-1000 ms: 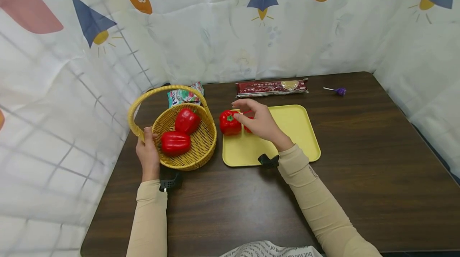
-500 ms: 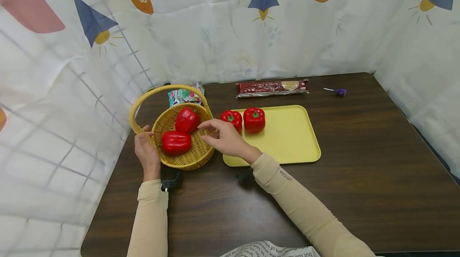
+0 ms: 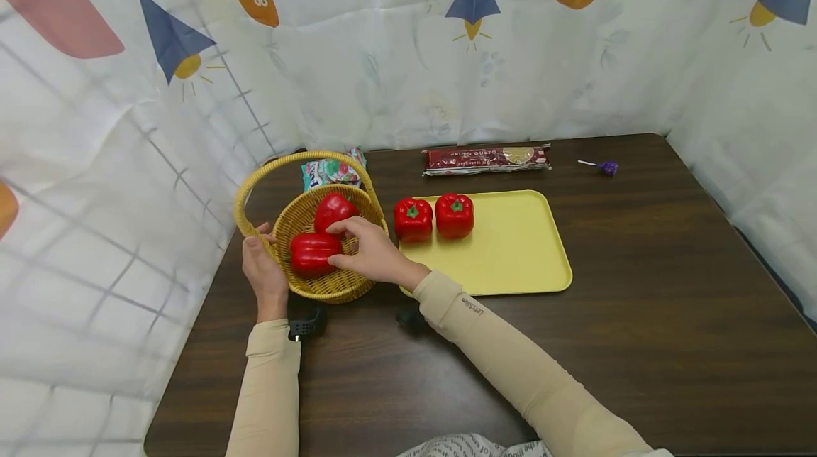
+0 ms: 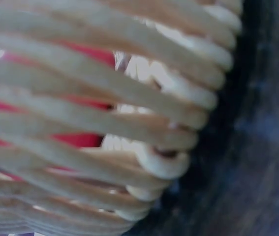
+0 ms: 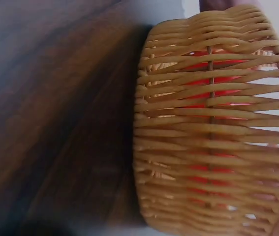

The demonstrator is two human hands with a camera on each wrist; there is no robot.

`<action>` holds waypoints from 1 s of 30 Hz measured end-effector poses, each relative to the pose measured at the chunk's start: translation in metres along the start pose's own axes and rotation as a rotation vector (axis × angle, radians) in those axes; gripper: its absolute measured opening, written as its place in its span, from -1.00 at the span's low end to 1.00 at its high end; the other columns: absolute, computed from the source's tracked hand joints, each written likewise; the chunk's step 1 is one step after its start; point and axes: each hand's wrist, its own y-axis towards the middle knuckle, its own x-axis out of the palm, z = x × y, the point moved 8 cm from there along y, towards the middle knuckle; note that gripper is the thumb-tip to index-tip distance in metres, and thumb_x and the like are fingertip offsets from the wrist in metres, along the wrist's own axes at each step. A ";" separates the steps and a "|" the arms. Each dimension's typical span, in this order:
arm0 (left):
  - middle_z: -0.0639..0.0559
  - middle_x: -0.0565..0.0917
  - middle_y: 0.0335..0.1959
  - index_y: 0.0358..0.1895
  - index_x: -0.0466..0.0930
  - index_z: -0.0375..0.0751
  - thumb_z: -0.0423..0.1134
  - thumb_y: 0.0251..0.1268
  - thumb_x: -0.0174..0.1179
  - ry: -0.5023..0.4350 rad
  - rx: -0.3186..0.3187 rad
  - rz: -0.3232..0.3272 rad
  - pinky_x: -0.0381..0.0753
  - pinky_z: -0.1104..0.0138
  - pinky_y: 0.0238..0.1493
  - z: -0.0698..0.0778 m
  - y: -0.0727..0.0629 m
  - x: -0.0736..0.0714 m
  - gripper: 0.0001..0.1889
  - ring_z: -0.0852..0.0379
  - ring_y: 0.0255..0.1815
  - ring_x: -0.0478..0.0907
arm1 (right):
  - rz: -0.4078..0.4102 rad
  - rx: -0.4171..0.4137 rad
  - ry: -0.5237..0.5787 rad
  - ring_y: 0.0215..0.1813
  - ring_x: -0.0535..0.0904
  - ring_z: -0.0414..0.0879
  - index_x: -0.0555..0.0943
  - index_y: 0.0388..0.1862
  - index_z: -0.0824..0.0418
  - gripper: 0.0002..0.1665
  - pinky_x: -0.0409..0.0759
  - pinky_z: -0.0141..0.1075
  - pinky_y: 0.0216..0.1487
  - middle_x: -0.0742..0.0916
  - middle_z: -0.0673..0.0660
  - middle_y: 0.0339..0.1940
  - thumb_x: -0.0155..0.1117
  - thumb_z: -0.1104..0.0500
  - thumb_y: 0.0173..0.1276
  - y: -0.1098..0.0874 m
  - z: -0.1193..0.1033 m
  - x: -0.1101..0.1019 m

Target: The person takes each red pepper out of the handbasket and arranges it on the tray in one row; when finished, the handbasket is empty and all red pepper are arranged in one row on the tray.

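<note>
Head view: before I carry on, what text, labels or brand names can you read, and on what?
"PRIMO GUSTO": on the dark red pasta packet at the back of the table; a smaller line beneath looks like "SPAGHETTI" but is blurred.
Small print on the right sleeve: too small to read.
Colourful packet behind the basket: print unreadable.
Newsprint-like cloth at the bottom edge: unreadable.
Wrist views: no text.

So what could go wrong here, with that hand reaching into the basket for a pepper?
The right hand reaches over the wicker basket rim for the near red pepper; lifting it might catch the handle overhead. The second pepper leans close and could roll. The left hand only steadies the rim, so the basket might tip. The two peppers on the yellow tray crowd its left end.
</note>
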 end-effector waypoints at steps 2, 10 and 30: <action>-0.16 0.55 0.15 -0.26 0.42 -0.32 0.11 0.59 -0.28 0.011 0.003 -0.004 0.35 0.38 0.12 0.001 0.000 0.001 -0.47 -0.11 0.19 0.39 | -0.011 0.008 -0.021 0.09 0.47 0.06 0.52 0.22 0.21 -0.38 0.53 -0.21 0.08 0.60 0.16 0.15 0.47 0.10 0.20 0.004 0.000 0.004; -0.30 0.51 0.19 -0.30 0.42 -0.21 0.10 0.59 -0.30 0.016 0.015 -0.015 0.35 0.37 0.13 0.002 0.000 0.002 -0.52 -0.16 0.20 0.37 | -0.055 0.082 -0.092 0.18 0.46 -0.09 0.40 0.35 0.14 -0.17 0.45 -0.36 0.16 0.56 0.08 0.23 0.52 0.01 0.13 0.017 0.002 0.018; -0.23 0.52 0.18 -0.23 0.35 -0.45 -0.01 0.58 -0.34 0.020 -0.020 -0.026 0.34 0.36 0.11 -0.002 0.000 0.002 -0.50 -0.02 0.15 0.40 | -0.149 0.170 -0.306 0.29 0.42 -0.08 0.33 0.46 0.03 -0.03 0.43 -0.19 0.26 0.47 0.07 0.34 0.54 -0.07 0.09 0.027 0.009 0.042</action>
